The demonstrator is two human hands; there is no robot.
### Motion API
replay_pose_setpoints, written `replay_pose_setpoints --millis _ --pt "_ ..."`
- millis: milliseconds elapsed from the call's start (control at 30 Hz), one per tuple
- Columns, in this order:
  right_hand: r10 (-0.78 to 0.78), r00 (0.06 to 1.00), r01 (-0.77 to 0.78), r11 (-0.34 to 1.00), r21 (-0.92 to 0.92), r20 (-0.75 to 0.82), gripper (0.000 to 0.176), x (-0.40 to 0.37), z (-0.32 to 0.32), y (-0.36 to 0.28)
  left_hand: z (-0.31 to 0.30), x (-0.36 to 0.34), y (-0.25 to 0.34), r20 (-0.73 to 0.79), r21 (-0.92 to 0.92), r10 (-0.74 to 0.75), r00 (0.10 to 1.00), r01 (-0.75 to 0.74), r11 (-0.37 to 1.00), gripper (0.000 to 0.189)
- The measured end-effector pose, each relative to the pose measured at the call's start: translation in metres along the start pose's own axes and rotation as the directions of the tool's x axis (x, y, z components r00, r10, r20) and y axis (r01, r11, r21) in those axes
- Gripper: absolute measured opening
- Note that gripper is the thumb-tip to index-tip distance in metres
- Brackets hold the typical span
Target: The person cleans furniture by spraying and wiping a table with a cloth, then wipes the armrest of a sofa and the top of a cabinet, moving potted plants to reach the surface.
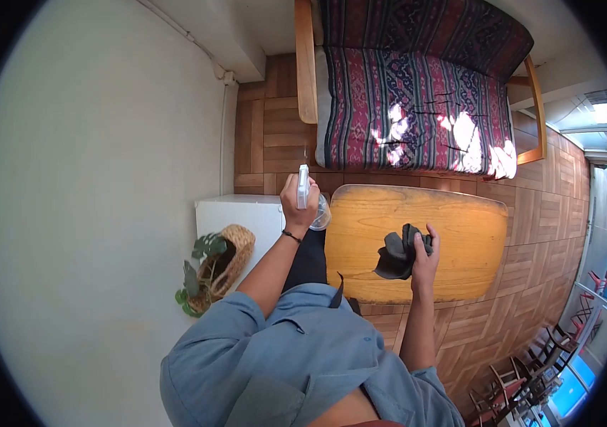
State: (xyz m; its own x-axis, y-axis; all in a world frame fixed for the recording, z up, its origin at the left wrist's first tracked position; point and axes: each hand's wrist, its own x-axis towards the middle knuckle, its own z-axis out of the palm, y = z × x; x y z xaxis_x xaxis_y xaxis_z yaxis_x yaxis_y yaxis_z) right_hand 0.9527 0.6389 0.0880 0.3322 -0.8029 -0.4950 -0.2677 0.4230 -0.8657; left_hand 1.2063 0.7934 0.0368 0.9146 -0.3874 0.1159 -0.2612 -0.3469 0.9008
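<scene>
My left hand [298,204] is wrapped round the neck of a spray bottle with a white trigger head [303,186]. The bottle's clear body [321,215] shows just beyond my wrist, by the left edge of the wooden table. A dark grey cloth [397,255] hangs bunched in my right hand [424,257], above the middle of the table. My right fingers are closed on the cloth, and one edge of it droops toward the left.
Below my hands stands the low yellow wooden table [367,206]. Behind it is a sofa [417,99] with a patterned cover. A white cabinet [232,210] with a potted plant in a woven basket [241,245] is at my left, against the wall. Chairs [510,388] stand at far right.
</scene>
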Motion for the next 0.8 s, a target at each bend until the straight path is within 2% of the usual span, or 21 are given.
replay_pose_setpoints --millis 67,133,267,433,567,700,800 --pt "0.034 0.999 -0.034 0.999 -0.003 -0.034 0.047 0.019 0.023 -0.006 0.007 0.029 -0.021 0.019 0.015 -0.064 0.998 0.064 0.998 0.009" --pt "-0.007 1.000 0.007 0.998 -0.057 -0.009 0.046 0.036 0.047 -0.020 0.009 0.048 -0.037 0.047 0.011 -0.092 0.995 0.092 0.996 0.009" --pt "-0.058 0.996 0.060 0.998 -0.034 0.075 0.047 0.063 0.089 -0.052 0.012 0.073 -0.046 0.054 0.002 -0.075 0.996 0.075 0.997 0.012" --pt "-0.053 0.994 0.056 0.998 -0.036 0.095 0.047 0.081 0.113 -0.087 0.015 0.095 -0.060 0.137 0.098 -0.115 0.984 0.102 0.990 0.014" --pt "-0.119 0.992 0.120 0.992 -0.048 0.036 0.046 0.088 0.108 -0.089 0.021 0.105 -0.065 0.107 0.106 -0.097 0.989 0.086 0.991 0.015" --pt "-0.086 0.995 0.085 0.996 -0.008 -0.059 0.044 0.076 0.076 -0.092 0.029 0.118 -0.065 0.113 0.103 -0.108 0.988 0.097 0.990 0.018" --pt "-0.065 0.989 0.072 0.996 0.047 -0.136 0.044 0.074 0.052 -0.080 0.032 0.146 -0.055 0.106 0.121 -0.062 0.992 0.049 0.991 0.016"
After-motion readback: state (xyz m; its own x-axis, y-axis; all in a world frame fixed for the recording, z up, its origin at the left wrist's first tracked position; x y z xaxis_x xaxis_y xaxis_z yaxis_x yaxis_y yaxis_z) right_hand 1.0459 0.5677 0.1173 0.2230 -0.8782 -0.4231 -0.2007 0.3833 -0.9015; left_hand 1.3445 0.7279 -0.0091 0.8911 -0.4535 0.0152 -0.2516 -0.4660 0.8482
